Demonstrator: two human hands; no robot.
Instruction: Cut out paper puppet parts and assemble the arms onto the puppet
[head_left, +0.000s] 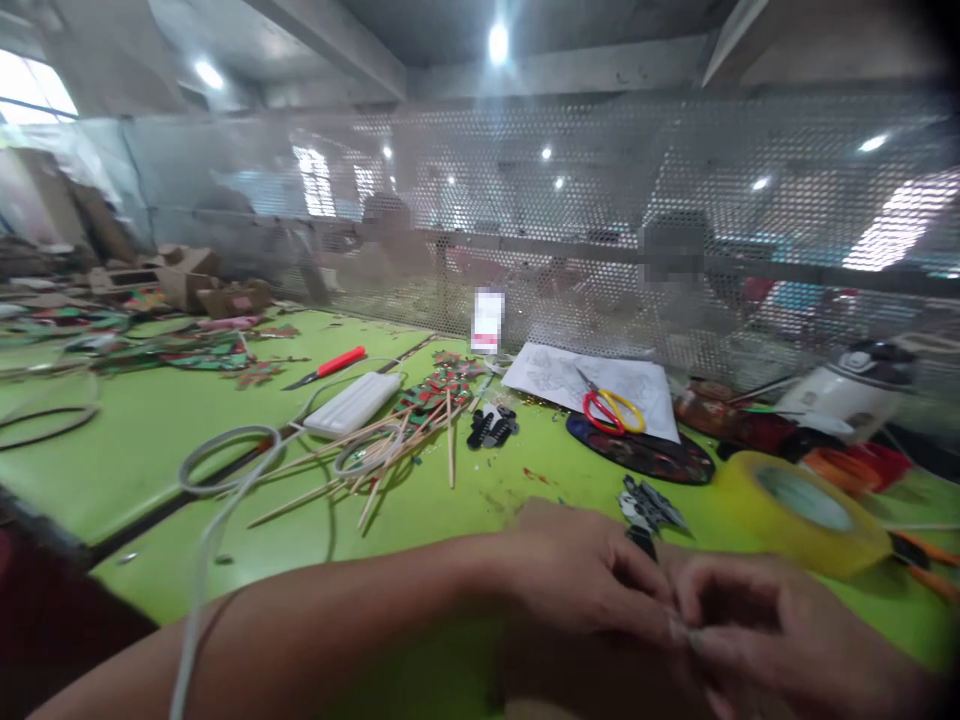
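Note:
My left hand (581,570) reaches in from the left over the green table. Its thumb and fingers are pinched together. From the right, my right hand (780,625) meets it, also pinching, and the fingertips of both hands touch. Whatever they hold between them is too small and too covered to name. Just beyond my left fingers are grey, black and white cut-out pieces (651,505); I cannot tell whether they touch the hand. Similar black-and-white pieces (492,427) lie farther back near the middle.
Around the hands are a yellow tape roll (802,510), scissors (613,410) on printed paper (540,368), thin wooden sticks (451,440), a white power strip (352,404), its looping cable (214,530), and a red-handled knife (341,362). A perforated metal screen (525,220) stands behind.

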